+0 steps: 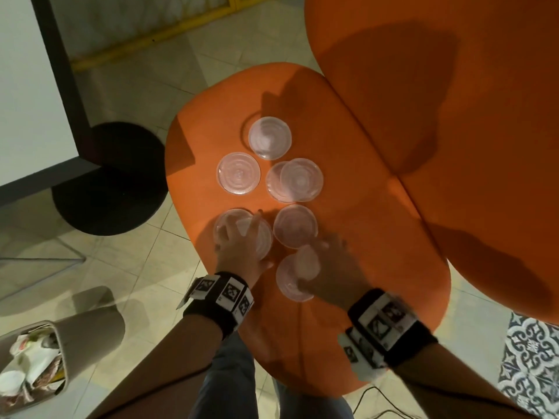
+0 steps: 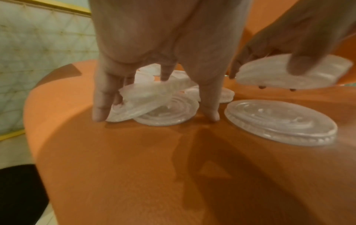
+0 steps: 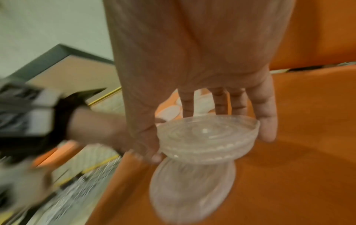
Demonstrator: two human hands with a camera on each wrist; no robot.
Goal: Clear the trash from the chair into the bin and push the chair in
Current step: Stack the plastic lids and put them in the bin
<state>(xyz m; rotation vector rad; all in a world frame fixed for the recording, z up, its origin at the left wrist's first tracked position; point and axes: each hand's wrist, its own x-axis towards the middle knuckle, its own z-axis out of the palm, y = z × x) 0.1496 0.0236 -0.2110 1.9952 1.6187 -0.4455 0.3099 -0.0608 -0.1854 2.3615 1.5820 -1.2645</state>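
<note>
Head view: clear plastic lids (image 1: pixel 239 173) are scattered on the orange chair seat (image 1: pixel 378 237); one is pinched in the right hand (image 1: pixel 328 261), a tilted one is gripped by the left hand (image 1: pixel 239 246). Nine are counted, overlaps uncertain. Slippery rims could be dropped short of the one bin (image 1: pixel 65 340).

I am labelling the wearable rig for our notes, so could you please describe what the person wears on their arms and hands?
Both hands are bare, left hand and right hand, with no gloves and bare forearms. Each wrist carries a black band ringed with white square tiles printed with black fiducial markers. No rings show.
</note>
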